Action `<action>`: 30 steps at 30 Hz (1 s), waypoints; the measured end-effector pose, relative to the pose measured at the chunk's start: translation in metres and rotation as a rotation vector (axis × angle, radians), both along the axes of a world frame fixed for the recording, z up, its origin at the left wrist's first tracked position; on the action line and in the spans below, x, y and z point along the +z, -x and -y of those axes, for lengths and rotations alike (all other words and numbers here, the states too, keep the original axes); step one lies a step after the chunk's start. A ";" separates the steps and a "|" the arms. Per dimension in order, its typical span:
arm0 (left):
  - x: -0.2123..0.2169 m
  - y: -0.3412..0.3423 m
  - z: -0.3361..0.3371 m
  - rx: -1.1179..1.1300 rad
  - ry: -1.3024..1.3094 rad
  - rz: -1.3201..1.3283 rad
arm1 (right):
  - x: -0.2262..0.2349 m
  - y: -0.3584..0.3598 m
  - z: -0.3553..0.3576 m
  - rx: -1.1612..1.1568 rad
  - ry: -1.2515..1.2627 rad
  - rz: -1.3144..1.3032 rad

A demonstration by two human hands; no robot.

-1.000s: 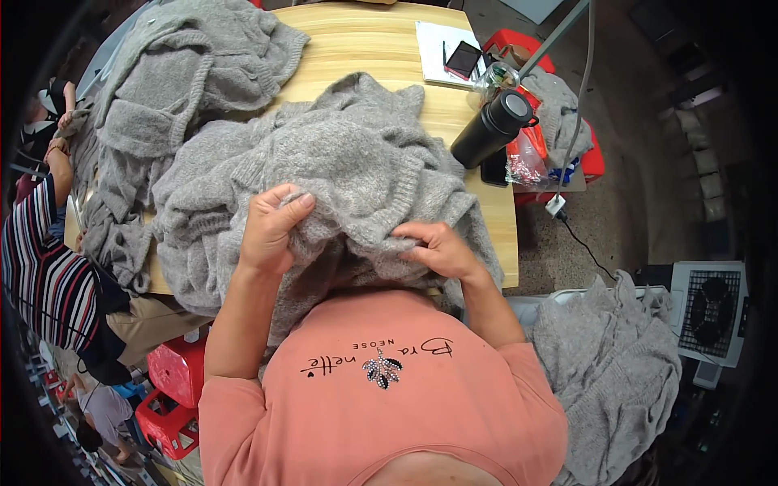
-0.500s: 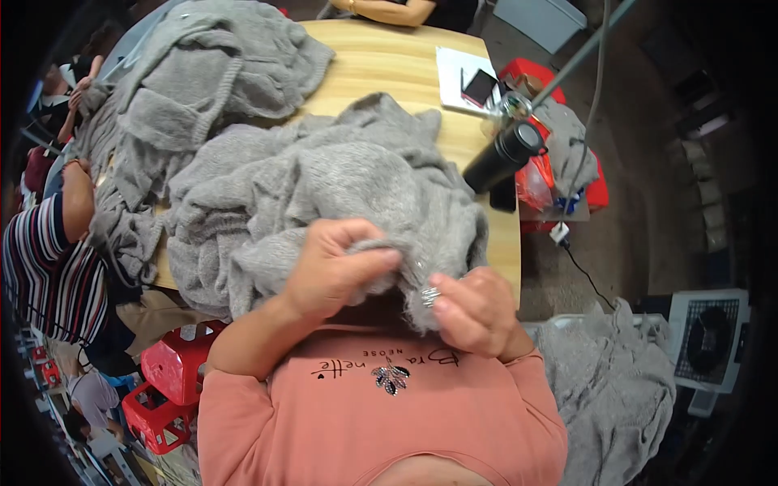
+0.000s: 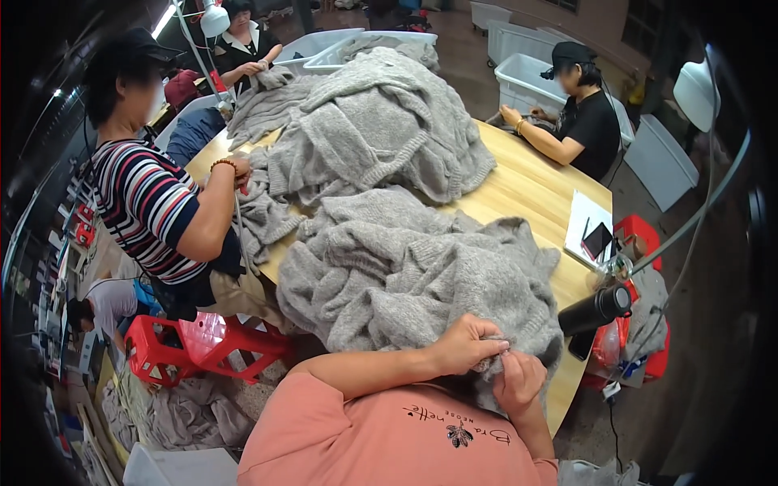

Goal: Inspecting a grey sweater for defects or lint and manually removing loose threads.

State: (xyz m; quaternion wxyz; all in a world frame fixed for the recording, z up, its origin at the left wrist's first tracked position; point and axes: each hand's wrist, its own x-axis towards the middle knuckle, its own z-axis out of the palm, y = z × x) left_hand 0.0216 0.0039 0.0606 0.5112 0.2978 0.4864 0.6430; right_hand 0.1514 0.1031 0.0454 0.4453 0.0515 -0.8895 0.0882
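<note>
A fold of the grey knitted garment [image 3: 421, 275] is pinched between left hand [image 3: 463, 344] and right hand [image 3: 519, 382]; its bulk is spread beyond them.

One view only, from the person's head, looking down and forward over the wooden table [image 3: 535, 190]. It sits close above the near table edge, where the left hand [image 3: 463, 346] and right hand [image 3: 519, 381] meet. Beyond that edge the fisheye takes in the whole tabletop and the co-workers seated left of it and behind it, with straight lines bending at the dark rim
</note>
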 end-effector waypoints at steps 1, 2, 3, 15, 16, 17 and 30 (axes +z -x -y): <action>-0.004 0.001 0.000 0.003 -0.005 -0.001 | -0.001 0.001 0.000 -0.015 0.011 0.045; -0.005 0.004 0.000 0.016 -0.005 -0.058 | -0.002 0.005 -0.001 -0.023 0.047 0.033; -0.006 0.006 0.000 0.029 -0.005 -0.114 | -0.002 0.007 -0.002 -0.021 0.043 0.032; -0.026 0.006 0.003 0.200 -0.228 -0.536 | -0.005 0.010 -0.014 0.247 0.661 0.187; -0.025 0.006 0.003 0.198 -0.227 -0.535 | -0.005 0.010 -0.014 0.246 0.662 0.187; -0.024 0.007 0.004 0.182 -0.203 -0.572 | -0.008 0.011 -0.014 0.256 0.719 0.177; -0.027 0.007 0.004 0.226 -0.267 -0.856 | -0.016 0.009 -0.018 0.188 0.945 0.436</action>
